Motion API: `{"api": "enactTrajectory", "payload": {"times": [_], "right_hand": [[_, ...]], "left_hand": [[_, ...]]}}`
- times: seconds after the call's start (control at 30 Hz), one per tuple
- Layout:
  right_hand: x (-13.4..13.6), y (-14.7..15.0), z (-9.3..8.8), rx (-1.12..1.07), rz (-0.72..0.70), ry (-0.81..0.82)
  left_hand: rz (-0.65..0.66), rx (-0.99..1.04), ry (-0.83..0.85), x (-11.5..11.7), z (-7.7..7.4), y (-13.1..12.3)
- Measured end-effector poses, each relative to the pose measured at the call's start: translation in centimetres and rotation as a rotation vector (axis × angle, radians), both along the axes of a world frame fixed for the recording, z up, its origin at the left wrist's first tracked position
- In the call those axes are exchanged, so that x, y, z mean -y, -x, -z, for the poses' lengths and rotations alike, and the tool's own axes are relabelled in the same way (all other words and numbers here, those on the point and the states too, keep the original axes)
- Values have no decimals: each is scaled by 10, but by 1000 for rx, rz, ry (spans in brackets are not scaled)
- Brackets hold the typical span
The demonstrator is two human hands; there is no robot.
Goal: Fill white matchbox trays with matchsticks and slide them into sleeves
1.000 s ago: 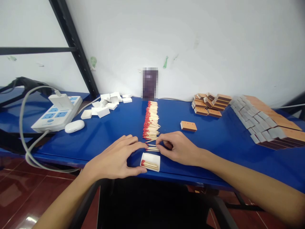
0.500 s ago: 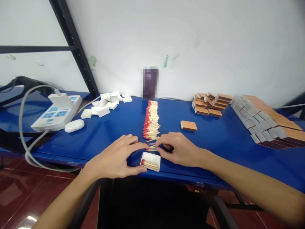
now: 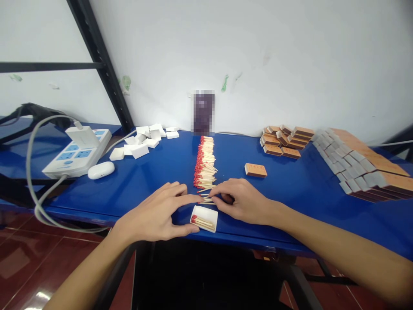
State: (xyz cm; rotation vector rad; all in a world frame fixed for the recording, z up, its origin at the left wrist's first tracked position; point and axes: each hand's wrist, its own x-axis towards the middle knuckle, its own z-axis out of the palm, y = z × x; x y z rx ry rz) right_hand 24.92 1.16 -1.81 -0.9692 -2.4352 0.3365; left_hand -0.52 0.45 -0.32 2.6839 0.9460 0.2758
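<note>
A long row of red-tipped matches (image 3: 204,163) runs down the middle of the blue table (image 3: 155,172). At its near end both my hands meet on a few loose matches (image 3: 206,199). My left hand (image 3: 158,213) lies flat, its forefinger touching the match heads and its thumb beside a small white tray (image 3: 204,218) that holds several matches. My right hand (image 3: 240,200) pinches the other ends of those loose matches with curled fingers. A single brown matchbox sleeve (image 3: 255,170) lies just beyond my right hand.
White inner trays (image 3: 142,142) lie heaped at the back left, next to a power strip (image 3: 77,153) with cable and a white earbud case (image 3: 101,170). Brown matchboxes (image 3: 284,140) and a long stacked bank of boxes (image 3: 361,165) fill the right. A black rack stands at left.
My right hand has crept slightly leftward and toward the match row, closing on the loose matches. My left hand and the tray have stayed put.
</note>
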Motion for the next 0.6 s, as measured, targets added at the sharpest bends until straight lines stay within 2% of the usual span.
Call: {"api": "enactTrajectory", "payload": {"times": [0.4, 0.6], "right_hand": [[3, -1, -2, -165, 37, -27], [0, 0, -1, -154, 43, -20]], "left_hand": [[-26, -18, 2, 0, 3, 1], [-28, -6, -9, 0, 5, 2]]}}
